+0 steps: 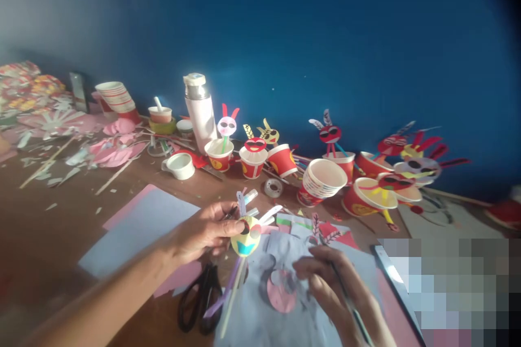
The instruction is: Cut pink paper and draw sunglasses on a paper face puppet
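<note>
My left hand (215,230) pinches a yellow paper face (245,246) by its left edge, the thumb at its dark eye. The face has a teal mouth and upright paper ears; purple and pale strips hang below it. In my right hand (331,279) lies a slim dark green pen-like stick (352,303); its tip is hard to make out. Between the hands, on grey-blue paper (260,303), is a pink paper disc (281,298). Black-handled scissors (201,295) rest below my left hand. Leaf-patterned paper ears (325,233) lie just beyond my right fingertips.
Red paper cups (252,165) with paper-face figures line the wall side. A white flask (199,114), a small white cup (181,167) and a tape roll (273,188) stand there too. Pink paper scraps (114,149) cover the left; a flat device (394,276) lies right.
</note>
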`<state>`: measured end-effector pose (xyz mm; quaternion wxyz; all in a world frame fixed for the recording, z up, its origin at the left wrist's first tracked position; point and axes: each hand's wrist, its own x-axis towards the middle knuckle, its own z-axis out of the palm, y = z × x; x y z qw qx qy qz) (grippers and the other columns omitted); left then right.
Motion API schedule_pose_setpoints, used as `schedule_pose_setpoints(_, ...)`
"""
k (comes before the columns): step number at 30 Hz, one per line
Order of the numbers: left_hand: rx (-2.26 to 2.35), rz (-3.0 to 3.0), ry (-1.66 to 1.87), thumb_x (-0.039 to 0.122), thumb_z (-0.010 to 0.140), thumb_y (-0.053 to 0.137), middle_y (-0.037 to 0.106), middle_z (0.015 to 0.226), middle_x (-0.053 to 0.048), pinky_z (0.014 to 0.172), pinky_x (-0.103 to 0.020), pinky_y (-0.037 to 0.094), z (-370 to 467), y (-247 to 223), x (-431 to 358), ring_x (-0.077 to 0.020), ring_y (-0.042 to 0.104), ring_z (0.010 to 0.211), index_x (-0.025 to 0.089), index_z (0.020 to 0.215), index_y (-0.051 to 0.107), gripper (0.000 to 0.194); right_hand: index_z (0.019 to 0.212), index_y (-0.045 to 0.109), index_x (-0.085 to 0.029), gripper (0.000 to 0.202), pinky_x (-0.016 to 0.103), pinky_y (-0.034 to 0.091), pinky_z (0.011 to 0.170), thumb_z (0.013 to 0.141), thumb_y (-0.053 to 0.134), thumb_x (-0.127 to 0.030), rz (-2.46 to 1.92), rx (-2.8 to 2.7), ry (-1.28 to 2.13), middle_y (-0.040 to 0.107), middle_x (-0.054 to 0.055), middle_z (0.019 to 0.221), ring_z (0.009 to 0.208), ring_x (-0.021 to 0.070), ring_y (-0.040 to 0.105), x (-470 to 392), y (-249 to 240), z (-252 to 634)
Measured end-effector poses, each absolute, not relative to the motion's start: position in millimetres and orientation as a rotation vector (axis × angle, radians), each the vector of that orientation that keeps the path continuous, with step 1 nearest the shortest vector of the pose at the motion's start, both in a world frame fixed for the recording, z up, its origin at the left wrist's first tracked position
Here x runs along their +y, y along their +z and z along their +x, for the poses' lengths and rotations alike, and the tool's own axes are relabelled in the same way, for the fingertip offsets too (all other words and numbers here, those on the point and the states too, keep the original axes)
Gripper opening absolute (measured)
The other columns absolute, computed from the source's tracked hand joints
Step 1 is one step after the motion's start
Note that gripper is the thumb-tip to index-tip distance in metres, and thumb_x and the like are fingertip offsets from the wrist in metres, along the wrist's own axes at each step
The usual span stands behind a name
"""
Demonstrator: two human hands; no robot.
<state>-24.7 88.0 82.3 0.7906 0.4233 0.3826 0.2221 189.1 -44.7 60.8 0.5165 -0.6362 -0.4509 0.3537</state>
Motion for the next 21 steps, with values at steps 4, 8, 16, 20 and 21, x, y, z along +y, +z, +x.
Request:
schedule_pose_setpoints(4,0.786,0.898,0.457,0.039,0.069,0.078,0.053,0.062,0.006,0.037,-0.015,0.021,-6.2,82.4,82.9,-0.0004,0.030,0.038,0.016,0.088,0.059,0.035,0.111,0.049,-0.026,0.039,0.028,0.053,0.066,0.083,0.059,-0.051,-1.282,-1.027,1.199,0.070,0.006,0.096,0.085,0.0213,0.067,-15.6,68.8,174.1)
schedule_pose_setpoints(8,0.798,0.948,0.451,0.041,0.069,0.076,0.057,0.070,0.000,0.045,-0.018,0.030,1.8,74.9,77.5,-0.0070,0.045,0.050,0.016,0.088,0.060,0.035,0.104,0.051,-0.026,0.033,0.027,0.050,0.068,0.080,0.064,-0.046,-1.178,-1.036,1.355,0.062,-0.002,0.078,0.071,0.0158,0.059,-0.1,66.3,162.4)
schedule_pose_setpoints(16,0.866,1.150,0.462,0.050,0.073,0.069,0.061,0.073,-0.005,0.048,-0.024,0.033,5.1,69.0,71.1,-0.0105,0.043,0.049,0.014,0.102,0.065,0.047,0.089,0.048,-0.022,0.020,0.026,0.045,0.063,0.082,0.061,-0.036,-1.288,-1.119,1.203,0.049,-0.003,0.073,0.067,0.0143,0.048,6.0,56.2,163.0)
schedule_pose_setpoints(20,0.963,1.274,0.469,0.046,0.075,0.068,0.061,0.070,-0.005,0.055,-0.026,0.037,7.7,67.4,68.1,-0.0161,0.050,0.058,0.015,0.094,0.069,0.036,0.086,0.048,-0.021,0.019,0.026,0.042,0.061,0.082,0.062,-0.034,-1.353,-1.196,1.099,0.048,-0.004,0.072,0.065,0.0131,0.045,5.6,48.8,162.9)
schedule_pose_setpoints(21,0.991,1.289,0.475,0.044,0.075,0.068,0.061,0.070,-0.005,0.056,-0.027,0.038,8.2,66.7,67.5,-0.0177,0.052,0.061,0.015,0.090,0.070,0.033,0.085,0.048,-0.021,0.018,0.025,0.040,0.060,0.082,0.062,-0.032,-1.360,-1.204,1.086,0.047,-0.004,0.071,0.064,0.0124,0.043,5.3,47.5,162.6)
